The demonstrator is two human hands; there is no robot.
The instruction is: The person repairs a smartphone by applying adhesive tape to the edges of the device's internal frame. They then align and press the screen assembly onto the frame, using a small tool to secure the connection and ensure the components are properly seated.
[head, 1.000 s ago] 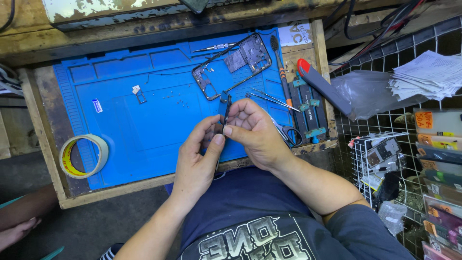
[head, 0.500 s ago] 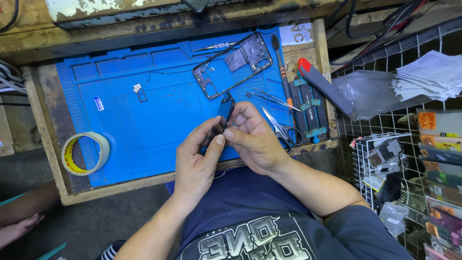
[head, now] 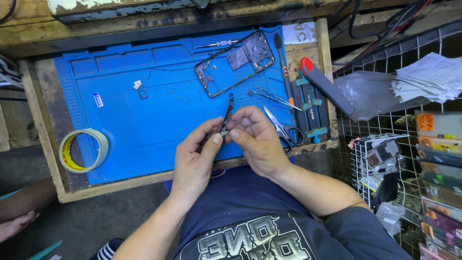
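Blue work mat [head: 144,120] in wooden tray [head: 43,139], both hands' fingers [head: 217,138] pinching thin dark phone part [head: 227,111], wire basket [head: 380,159] holding small parts

Phone frame [head: 236,62] lies on mat [head: 144,115], tape roll [head: 83,150] left, scissors [head: 284,127] right.

Both our hands meet at centre, forearms coming up from the lower edge and converging. Our left hand [head: 195,161] is back-up, wrist straight, thumb extended up-right with its tip pressed toward the right hand's fingertips. Our right hand [head: 257,139] is back-up too, fingers curled in, forefinger and thumb pinched tight at the left edge of the fist. Fingertips of both hands touch or nearly touch. Right forearm bare, angled down-right to the elbow; left forearm angled down-left.
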